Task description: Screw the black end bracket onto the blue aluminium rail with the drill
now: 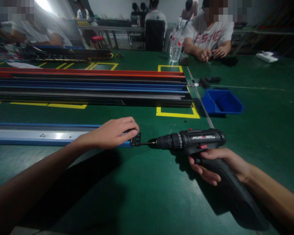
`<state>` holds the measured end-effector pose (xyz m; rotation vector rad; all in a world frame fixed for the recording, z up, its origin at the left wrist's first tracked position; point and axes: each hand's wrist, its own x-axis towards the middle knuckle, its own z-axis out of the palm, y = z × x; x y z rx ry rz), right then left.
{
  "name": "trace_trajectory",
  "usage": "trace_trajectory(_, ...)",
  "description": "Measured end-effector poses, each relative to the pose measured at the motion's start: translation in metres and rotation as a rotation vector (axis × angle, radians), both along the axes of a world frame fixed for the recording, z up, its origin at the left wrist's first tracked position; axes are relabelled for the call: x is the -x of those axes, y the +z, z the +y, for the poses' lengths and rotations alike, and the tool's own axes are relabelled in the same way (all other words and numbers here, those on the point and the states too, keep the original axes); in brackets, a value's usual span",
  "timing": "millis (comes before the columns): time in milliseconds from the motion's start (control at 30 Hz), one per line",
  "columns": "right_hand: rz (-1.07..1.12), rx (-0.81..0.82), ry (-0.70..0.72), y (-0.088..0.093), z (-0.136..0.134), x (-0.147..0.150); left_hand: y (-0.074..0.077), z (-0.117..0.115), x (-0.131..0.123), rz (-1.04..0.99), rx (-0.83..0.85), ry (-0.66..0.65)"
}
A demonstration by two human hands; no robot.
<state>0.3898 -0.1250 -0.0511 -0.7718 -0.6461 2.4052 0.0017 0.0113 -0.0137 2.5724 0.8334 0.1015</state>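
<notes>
My right hand (212, 164) is wrapped round the grip of a black cordless drill (201, 138), its long bit pointing left. The bit's tip meets a small black end bracket (137, 139) at the end of a blue and silver metal rail (51, 133). My left hand (119, 132) lies over that end of the rail, fingers curled round it and the thumb by the bracket. Whatever screw sits at the tip is too small to make out.
Beyond the rail lie several long black, blue and orange profiles (93, 88) across yellow tape marks. A blue bin (222, 101) stands right of them, with a clear plastic bottle (175, 45) farther back. A person (210, 39) sits across the green table (267, 130).
</notes>
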Motion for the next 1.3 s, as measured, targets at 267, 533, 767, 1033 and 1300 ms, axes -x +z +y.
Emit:
trace_trajectory(267, -0.021, -0.006, -0.012, -0.0004, -0.0014, 0.0005, 0.0, -0.0002, -0.0003, 0.007, 0.009, 0.0)
trace_trajectory(533, -0.046, -0.004, 0.0, 0.0019, -0.0004, 0.0008, 0.0012, -0.0009, -0.0008, 0.013, 0.015, 0.006)
trace_trajectory(767, -0.047, 0.006, -0.006, 0.0029, -0.0008, 0.0015, 0.0005, -0.0008, -0.001, -0.004, -0.002, -0.006)
trace_trajectory(1033, -0.037, -0.003, -0.003, -0.0008, -0.0017, -0.0008, 0.0013, -0.0012, -0.0008, 0.005, 0.005, -0.001)
trace_trajectory(1300, -0.031, 0.002, 0.002, 0.0019, -0.0009, 0.0008, 0.0009, -0.0013, 0.0, 0.003, 0.003, 0.002)
